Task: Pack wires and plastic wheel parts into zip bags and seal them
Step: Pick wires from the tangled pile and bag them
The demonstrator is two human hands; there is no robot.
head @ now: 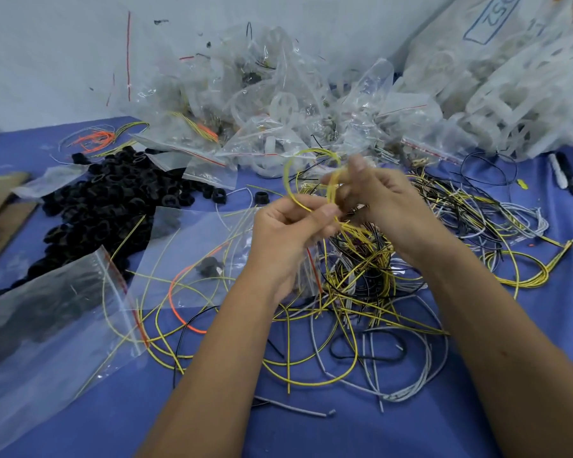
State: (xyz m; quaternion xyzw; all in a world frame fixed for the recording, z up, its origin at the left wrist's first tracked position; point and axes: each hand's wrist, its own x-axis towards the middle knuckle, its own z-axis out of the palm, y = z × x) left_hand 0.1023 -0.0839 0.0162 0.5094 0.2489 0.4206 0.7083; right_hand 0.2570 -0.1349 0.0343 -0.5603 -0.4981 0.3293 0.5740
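Both hands are working above the middle of the blue table (80, 408), over a loose tangle of wires (361, 285). The left hand (285, 233) is pinching a yellow wire loop (290, 183) between thumb and curled fingers; the loop is standing roughly upright, its plane facing the camera and its top arching toward the table's far edge. The right hand (387, 200), fingers curled, is gripping the loop's right side, with trailing yellow strands hanging down into the tangle. A clear zip bag (308, 272) is hanging under the left hand; whether that hand is holding it cannot be told. A pile of black plastic wheel parts (113, 200) is lying toward the left edge, and empty zip bags (47, 325) are lying at the near left corner. Filled bags (262, 94) are heaped along the far edge.
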